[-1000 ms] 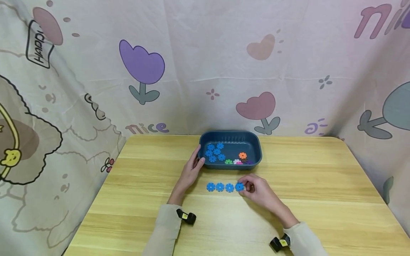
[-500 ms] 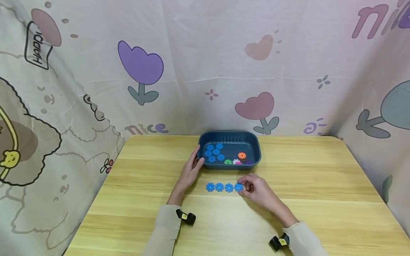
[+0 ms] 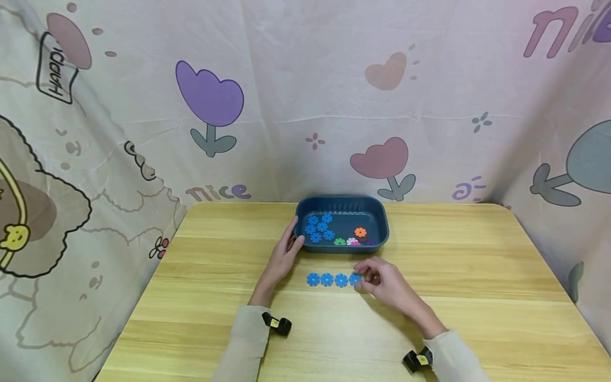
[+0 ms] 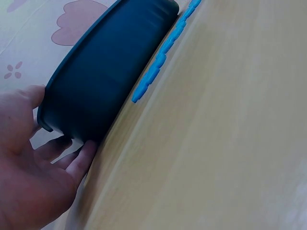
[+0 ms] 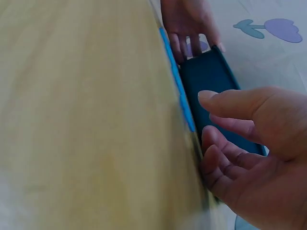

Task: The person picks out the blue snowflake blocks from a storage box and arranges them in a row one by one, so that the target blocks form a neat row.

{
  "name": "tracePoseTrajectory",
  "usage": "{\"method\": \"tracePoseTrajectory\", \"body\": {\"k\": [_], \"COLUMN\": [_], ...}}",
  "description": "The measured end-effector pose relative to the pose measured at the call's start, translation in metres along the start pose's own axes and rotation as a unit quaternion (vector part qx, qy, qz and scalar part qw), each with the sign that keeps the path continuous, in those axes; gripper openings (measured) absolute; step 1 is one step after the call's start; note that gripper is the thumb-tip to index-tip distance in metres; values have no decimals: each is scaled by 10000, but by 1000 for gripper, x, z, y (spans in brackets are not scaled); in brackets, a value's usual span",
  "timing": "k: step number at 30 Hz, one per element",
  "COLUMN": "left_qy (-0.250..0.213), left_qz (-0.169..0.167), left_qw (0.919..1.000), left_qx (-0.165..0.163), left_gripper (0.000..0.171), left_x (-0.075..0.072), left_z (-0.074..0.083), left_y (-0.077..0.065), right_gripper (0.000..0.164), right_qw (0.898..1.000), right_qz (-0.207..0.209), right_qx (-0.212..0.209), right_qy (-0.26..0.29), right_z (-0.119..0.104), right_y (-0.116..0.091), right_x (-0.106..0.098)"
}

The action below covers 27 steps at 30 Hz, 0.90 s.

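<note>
**A:** From my remote station, what is obscured?

**B:** The fourth blue disc (image 3: 352, 277): the right hand (image 3: 386, 283) overlaps its right edge, and I cannot tell whether a fingertip touches it. Left of that hand, three blue discs (image 3: 326, 279) complete the row on the table (image 3: 477, 254). Both wrist views show me the row only edge-on. Ahead of the hand stands the tray (image 3: 334, 249); its near wall crowds the dark pieces (image 3: 369, 242), which I can barely separate. Both sleeves (image 3: 246, 339) are cut off below.

**A:** And the hands, as I should read them?

**B:** Right: released, fingers loosely bent, thumb apart from them. Left hand (image 3: 284, 258): grasping the tray's end, thumb at the rim. Just right of its fingers lie the loose blue discs (image 3: 322, 226); farther right, an orange disc (image 3: 360, 232).

**A:** Changes since one second ago?

**B:** The right hand pinched the fourth disc then; I now see its grip loosened. The left hand's hold is unchanged.
</note>
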<state>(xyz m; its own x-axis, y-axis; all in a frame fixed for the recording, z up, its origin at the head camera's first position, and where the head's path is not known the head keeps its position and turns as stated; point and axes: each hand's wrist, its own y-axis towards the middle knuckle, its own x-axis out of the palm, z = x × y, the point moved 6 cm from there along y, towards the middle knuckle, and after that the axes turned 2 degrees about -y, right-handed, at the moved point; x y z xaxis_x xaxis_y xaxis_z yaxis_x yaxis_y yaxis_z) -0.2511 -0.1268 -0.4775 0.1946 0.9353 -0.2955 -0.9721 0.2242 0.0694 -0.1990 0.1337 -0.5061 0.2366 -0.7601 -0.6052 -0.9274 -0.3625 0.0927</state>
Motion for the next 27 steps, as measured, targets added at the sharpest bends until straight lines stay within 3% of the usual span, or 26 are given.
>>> {"method": "tracePoseTrajectory", "body": {"k": [9,14,27], "left_qy": [-54,-73,-72], "left_qz": [44,27,43], "left_qw": [10000,9998,9999], "left_qx": [-46,-161,-130], "left_gripper": [61,61,61], "left_x": [-1,0,0], "left_z": [-2,-2,-2], "left_y": [0,-1,0], "right_gripper": [28,28,22], "right_qw": [9990,9954,9922], "right_qz": [223,475,803], "right_qx": [-355,-804,-918], "right_qy": [141,232,264], "right_z": [-12,-23,-48], "right_y": [5,12,62], "right_x": [-9,-21,-45]}}
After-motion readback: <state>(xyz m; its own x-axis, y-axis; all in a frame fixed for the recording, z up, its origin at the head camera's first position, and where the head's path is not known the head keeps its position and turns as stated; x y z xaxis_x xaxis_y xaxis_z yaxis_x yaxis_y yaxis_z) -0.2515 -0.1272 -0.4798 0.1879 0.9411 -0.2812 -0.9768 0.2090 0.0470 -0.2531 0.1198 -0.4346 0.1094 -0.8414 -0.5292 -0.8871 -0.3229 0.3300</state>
